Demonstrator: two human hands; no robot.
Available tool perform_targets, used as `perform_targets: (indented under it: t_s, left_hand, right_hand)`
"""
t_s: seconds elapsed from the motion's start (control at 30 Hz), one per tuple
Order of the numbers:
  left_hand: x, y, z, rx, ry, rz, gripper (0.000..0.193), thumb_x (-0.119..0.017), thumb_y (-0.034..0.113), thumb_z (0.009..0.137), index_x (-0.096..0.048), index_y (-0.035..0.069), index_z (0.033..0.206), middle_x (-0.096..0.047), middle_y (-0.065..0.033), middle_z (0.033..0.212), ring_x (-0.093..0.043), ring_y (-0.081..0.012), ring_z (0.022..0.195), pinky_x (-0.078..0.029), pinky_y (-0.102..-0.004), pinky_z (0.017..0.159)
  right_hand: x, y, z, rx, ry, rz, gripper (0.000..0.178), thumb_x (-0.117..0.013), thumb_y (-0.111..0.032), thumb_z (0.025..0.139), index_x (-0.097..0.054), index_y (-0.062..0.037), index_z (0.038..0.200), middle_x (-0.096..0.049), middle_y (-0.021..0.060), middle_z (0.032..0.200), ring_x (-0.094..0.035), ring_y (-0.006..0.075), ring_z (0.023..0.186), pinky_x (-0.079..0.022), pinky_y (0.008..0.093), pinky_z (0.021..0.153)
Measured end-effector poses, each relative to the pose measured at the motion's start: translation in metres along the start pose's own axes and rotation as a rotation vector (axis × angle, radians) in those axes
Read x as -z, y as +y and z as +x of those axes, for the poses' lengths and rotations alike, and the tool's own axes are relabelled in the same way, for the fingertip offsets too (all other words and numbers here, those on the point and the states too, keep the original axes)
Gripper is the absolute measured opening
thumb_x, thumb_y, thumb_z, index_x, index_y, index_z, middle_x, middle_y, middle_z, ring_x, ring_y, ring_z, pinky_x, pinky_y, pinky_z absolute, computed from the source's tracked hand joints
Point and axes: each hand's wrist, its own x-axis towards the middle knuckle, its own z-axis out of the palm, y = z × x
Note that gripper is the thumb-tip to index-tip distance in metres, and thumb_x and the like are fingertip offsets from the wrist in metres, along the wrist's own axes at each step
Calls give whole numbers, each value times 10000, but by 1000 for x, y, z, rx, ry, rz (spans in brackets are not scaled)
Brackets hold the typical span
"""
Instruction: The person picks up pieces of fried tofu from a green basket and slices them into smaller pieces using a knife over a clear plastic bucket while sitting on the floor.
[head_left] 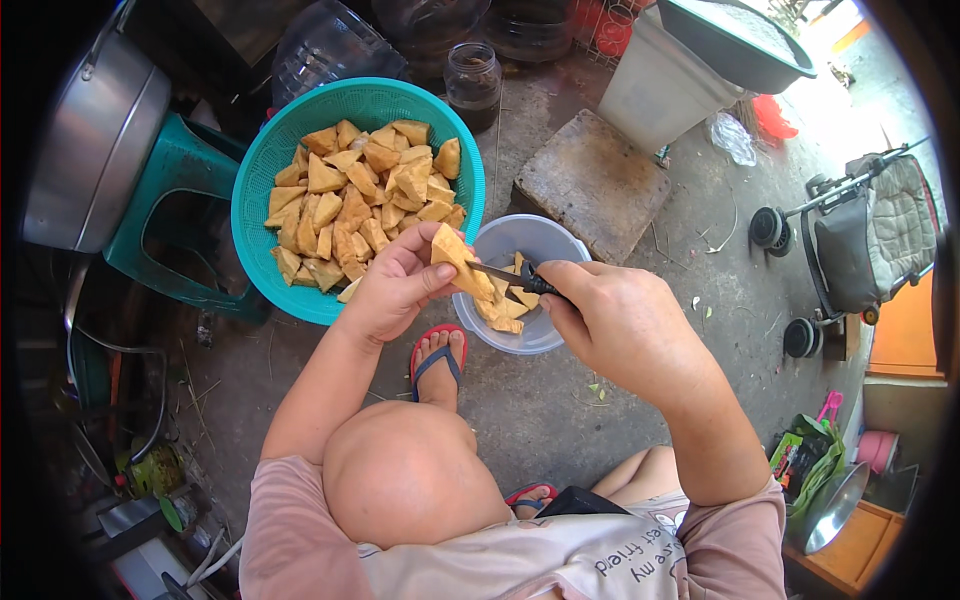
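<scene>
My left hand [405, 272] pinches a golden-brown fried tofu triangle [455, 255] between thumb and fingers. A small knife [493, 271] with a black handle is gripped in my right hand [610, 308], its blade against the side of the tofu piece; how deep the tip goes is hidden. Both hands are above a whitish plastic tub [570, 240] holding several tofu pieces [508, 316]. To the left, a big teal perforated basin [262, 180] carries a heap of the same fried tofu [360, 190].
A glass jar [472, 85] of dark liquid stands behind the basin. Right of it lies a low wooden block [595, 180] near a white bucket [665, 80]. A teal stool [170, 215] bears a large metal pot [100, 140] at left. A stroller [860, 240] stands far right.
</scene>
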Motion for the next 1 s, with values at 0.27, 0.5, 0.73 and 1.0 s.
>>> perform_targets:
  t_s: [0.27,0.5,0.73,1.0]
  left_hand:
    - [1,-1,3,-1,8,14,359,-604,38,888,-481,74,1224,-597,-66,1141,-594,-169,1063,-524,-317,893]
    - [0,-6,10,63,60,15,385,-642,102,873,-486,72,1223,-594,-74,1139,-586,-198,1090,-506,-347,920]
    - [42,-3,45,-409,315,1124,486,-676,180,841,-501,46,1274,-555,-108,1230,-500,-249,1194,-391,-366,1004]
    - [151,59,58,143,1158,1896,452,-677,244,801,-560,88,1208,-573,-150,1144,-521,-363,1078,-411,-451,946]
  right_hand:
    - [3,6,-6,-75,-91,6,211,-598,-146,829,-617,-18,995,-635,179,790,-626,358,737,-494,434,658]
    - [4,21,-16,-102,-95,27,193,-603,-155,827,-614,-10,954,-630,187,763,-621,369,711,-486,449,640]
    - [20,42,-47,-332,-60,145,225,-623,-128,813,-633,-2,999,-620,209,733,-616,370,675,-472,420,622]
    - [7,48,-57,-368,-60,149,230,-619,-138,821,-634,2,1003,-629,217,760,-620,374,689,-475,415,635]
